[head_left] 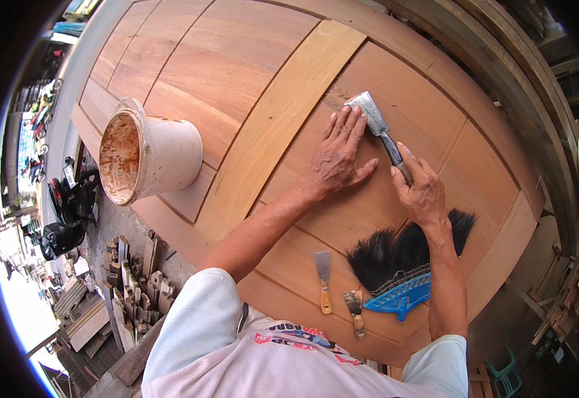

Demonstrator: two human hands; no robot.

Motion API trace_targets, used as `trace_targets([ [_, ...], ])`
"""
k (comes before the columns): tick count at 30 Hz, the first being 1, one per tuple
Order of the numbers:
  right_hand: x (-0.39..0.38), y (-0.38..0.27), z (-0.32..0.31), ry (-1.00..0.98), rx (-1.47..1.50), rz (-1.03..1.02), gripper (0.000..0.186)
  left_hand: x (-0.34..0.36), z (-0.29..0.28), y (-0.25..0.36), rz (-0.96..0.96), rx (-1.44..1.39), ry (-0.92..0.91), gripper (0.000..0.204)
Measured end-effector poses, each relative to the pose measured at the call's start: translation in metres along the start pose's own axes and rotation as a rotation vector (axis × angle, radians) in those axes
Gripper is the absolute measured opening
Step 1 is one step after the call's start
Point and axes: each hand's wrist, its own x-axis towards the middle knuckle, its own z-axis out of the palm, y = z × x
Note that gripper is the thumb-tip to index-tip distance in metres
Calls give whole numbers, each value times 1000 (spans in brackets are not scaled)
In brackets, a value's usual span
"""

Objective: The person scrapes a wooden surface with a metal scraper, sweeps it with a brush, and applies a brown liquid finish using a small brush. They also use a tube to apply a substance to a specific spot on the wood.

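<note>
Scraper (383, 131) sits just beyond my right hand (422, 191), which wraps its dark handle (394, 154); my left hand (337, 158) lies flat on the wooden panel (296, 162), thumb spread, fingertips at the blade (367, 109). From here I judge the tool light and stiff, best held by that handle, away from the blade's edge.

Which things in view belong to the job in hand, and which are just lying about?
Seemingly the job's:
wide-bladed scraper, in the right hand
panelled wooden door, under the left hand
perhaps white bucket, two putty knives, broom head, all unheld

Seemingly lying about:
scrap wood
motorcycle
</note>
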Motion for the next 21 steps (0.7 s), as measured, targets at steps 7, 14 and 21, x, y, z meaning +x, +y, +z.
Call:
trace_targets([
  [7, 9, -1, 5, 14, -1, -26, 52, 6, -4, -11, -1, 16, 23, 95],
  [14, 8, -1, 6, 6, 14, -21, 53, 1, 0, -13, -49, 48, 106, 92],
  [21, 25, -14, 17, 22, -37, -46, 51, 3, 1, -19, -112, 33, 180, 84],
])
